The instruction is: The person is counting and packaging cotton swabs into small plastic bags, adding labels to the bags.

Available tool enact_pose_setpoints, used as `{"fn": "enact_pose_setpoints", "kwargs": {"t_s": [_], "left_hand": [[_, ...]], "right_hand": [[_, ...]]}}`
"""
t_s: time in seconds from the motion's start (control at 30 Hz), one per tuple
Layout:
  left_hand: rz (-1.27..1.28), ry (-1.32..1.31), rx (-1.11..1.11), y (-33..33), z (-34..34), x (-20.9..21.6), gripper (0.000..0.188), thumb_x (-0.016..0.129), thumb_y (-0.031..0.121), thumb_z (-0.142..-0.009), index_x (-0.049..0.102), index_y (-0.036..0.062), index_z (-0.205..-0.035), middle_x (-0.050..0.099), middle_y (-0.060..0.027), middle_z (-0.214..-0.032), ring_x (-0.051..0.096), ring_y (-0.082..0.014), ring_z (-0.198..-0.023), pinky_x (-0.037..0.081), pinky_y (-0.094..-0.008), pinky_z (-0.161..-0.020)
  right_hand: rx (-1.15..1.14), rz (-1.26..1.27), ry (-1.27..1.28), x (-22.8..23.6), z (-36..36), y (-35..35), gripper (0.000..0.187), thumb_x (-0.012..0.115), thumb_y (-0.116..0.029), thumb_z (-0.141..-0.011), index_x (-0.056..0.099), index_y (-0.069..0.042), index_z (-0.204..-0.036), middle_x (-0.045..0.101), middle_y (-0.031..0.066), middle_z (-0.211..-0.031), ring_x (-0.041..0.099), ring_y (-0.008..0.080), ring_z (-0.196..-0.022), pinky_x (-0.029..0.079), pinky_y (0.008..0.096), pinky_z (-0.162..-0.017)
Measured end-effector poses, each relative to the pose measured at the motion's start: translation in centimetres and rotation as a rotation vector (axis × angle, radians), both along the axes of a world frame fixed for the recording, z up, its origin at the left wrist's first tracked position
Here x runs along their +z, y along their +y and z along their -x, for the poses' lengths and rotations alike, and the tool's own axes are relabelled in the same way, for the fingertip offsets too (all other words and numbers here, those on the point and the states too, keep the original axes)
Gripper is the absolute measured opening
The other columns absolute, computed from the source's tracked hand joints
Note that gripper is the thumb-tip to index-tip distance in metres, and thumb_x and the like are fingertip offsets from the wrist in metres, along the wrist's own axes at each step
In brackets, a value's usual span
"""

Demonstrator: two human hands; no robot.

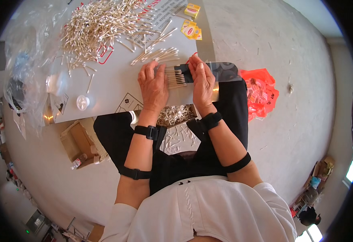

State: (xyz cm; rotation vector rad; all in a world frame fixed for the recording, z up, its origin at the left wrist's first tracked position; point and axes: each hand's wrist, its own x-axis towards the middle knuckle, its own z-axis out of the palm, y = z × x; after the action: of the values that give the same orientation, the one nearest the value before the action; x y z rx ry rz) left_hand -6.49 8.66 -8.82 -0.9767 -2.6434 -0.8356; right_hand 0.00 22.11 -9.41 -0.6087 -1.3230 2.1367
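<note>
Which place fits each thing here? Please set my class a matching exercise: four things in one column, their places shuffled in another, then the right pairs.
Things
1. row of cotton swabs
2. large heap of cotton swabs
3. red plastic bag
4. small round white container

Places
A. off to the right of the table
B. between the left hand and the right hand
C. near the table's near left corner
D. toward the table's far side

Pairs: 1-B, 2-D, 3-A, 4-C
</note>
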Motion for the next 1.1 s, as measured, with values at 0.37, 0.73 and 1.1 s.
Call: {"fn": "enact_pose_setpoints", "kwargs": {"t_s": [0.37,0.73,1.1], "left_hand": [[-0.741,-0.477,0.026,1.4,-1.6,-0.7,0.049,0.045,0.027,-0.102,0.040,0.0008,-0.143,0.037,-0.0160,-0.149,0.033,-0.0301,-0.140,0.026,-0.0421,-0.115],[-0.392,-0.370,-0.107,-1.3,-1.0,-0.1,0.055,0.051,0.021,-0.099,0.034,0.0018,-0.147,0.030,-0.0146,-0.155,0.030,-0.0310,-0.143,0.025,-0.0444,-0.117],[0.339,-0.097,-0.166,-2.0,-2.9,0.4,0.085,0.055,0.055,-0.089,0.026,0.0053,-0.152,0.021,-0.0130,-0.160,0.019,-0.0286,-0.149,0.012,-0.0530,-0.119]], "right_hand": [[0.009,-0.235,-0.002,-0.6,0.0,-2.4,0.043,0.044,-0.027,-0.105,0.050,0.002,-0.136,0.045,0.0104,-0.145,0.044,0.0168,-0.132,0.036,0.0310,-0.112],[0.019,-0.234,-0.094,-0.4,-1.3,0.2,0.033,0.054,-0.017,-0.101,0.056,0.004,-0.127,0.064,0.0072,-0.118,0.059,0.0146,-0.110,0.045,0.0275,-0.100],[0.138,-1.085,-0.381,0.9,-3.8,0.9,0.010,0.066,-0.002,-0.080,0.068,-0.006,-0.089,0.062,0.0083,-0.084,0.064,0.0268,-0.075,0.051,0.0338,-0.066]]}}
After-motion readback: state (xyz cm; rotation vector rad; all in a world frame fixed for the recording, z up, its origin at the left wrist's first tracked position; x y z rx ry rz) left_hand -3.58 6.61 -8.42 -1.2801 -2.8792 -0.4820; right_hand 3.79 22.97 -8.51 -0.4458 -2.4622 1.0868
